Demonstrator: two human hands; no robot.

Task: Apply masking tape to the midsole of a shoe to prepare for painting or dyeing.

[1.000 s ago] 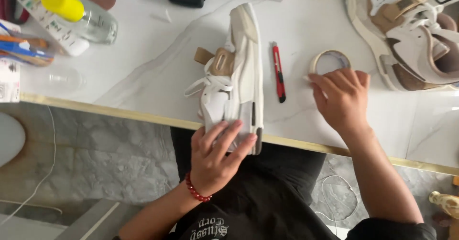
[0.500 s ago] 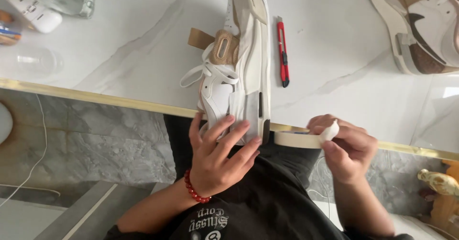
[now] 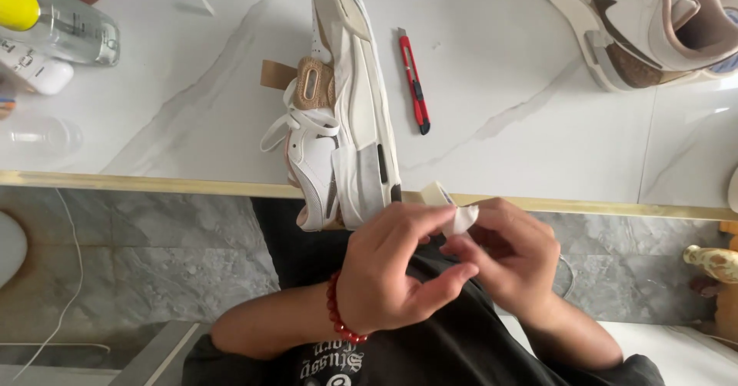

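A white and tan sneaker [image 3: 338, 117] lies on its side on the white marble table [image 3: 523, 148], its heel jutting over the gold front edge. Strips of pale tape cover part of its sole side. Just below that heel, both my hands meet over my lap. My left hand [image 3: 392, 274], with a red bead bracelet at the wrist, pinches the loose end of a roll of masking tape [image 3: 453, 213]. My right hand [image 3: 515, 255] holds the roll, which is mostly hidden by the fingers.
A red utility knife [image 3: 413, 81] lies right of the sneaker. The second sneaker [image 3: 653, 24] rests at the back right. A clear bottle with a yellow cap [image 3: 54, 24] and a white bottle [image 3: 34, 67] stand at the back left. Grey floor lies below.
My right hand took the tape roll off the table and brought it down to my lap. My left hand left the sneaker's heel and joined it on the tape.
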